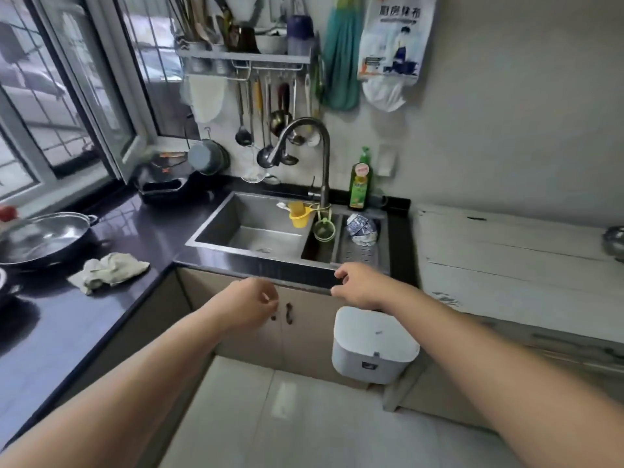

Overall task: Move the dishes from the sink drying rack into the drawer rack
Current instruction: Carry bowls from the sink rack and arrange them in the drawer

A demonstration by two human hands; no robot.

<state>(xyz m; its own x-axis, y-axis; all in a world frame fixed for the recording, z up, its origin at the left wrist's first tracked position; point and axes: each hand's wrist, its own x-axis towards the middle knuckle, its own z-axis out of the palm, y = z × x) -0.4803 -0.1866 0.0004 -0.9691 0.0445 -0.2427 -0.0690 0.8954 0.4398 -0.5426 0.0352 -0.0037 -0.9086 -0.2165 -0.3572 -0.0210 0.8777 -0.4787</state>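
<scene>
Blue-and-white patterned bowls [360,229] lie upside down in a stack on the metal drying rack [358,253] at the right end of the sink [251,228]. My left hand [251,304] hovers in front of the cabinet doors below the sink, fingers loosely curled, holding nothing. My right hand [359,285] hangs at the counter's front edge just below the rack, fingers curled and empty. No drawer rack shows in this view.
A curved faucet [314,153] rises behind the sink beside a green soap bottle [360,182]. A yellow cup [299,214] hangs inside the basin. On the dark counter at left sit a wok [44,238] and a crumpled cloth [108,271]. A white bin [373,344] hangs on the cabinet.
</scene>
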